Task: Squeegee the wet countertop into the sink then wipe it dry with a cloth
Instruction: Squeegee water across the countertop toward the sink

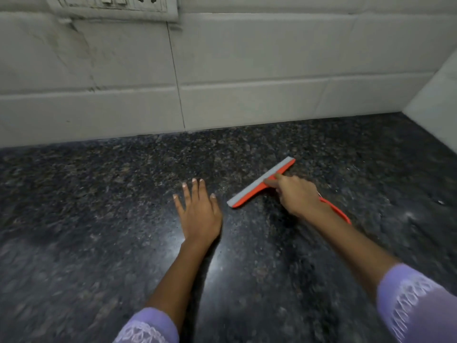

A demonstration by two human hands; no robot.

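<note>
An orange squeegee (259, 184) with a grey rubber blade lies blade-down on the dark speckled granite countertop (99, 219). My right hand (296, 194) is shut on its handle, forefinger stretched along the neck; the orange handle end sticks out behind my wrist. My left hand (197, 211) rests flat on the counter just left of the blade, fingers spread, holding nothing. Wet glare shows on the stone between my forearms. No sink or cloth is in view.
A white tiled wall (222, 70) runs along the back of the counter, and a second tiled wall (437, 100) closes the right corner. A switch and socket plate (113, 6) sits high on the back wall.
</note>
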